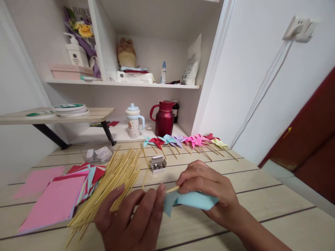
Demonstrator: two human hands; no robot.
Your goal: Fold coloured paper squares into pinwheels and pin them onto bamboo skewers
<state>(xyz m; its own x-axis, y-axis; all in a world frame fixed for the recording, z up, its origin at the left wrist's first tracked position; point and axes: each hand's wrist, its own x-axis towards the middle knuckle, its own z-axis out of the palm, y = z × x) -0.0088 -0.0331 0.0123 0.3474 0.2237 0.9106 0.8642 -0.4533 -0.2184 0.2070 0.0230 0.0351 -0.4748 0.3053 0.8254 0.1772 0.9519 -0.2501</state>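
Observation:
A light blue paper pinwheel [196, 199] is held in my right hand [209, 188], whose fingers close over its back and the tip of a thin wooden stick [172, 189]. My left hand [133, 218] is closed around that stick, its fingertips beside the pinwheel's left edge. Most of the stick is hidden behind the left fingers. Beyond the hands stands a small open box [158, 164] of shiny metal pins. A large heap of bamboo sticks [115, 177] lies by my left hand, partly covered by it.
Finished pinwheels [195, 140] on sticks lie in a row at the back. At left are pink paper squares [56, 198] and small white boxes [103, 153]. A red jug [164, 118], a lidded cup [134, 122] and a raised wooden stand [99, 114] are behind.

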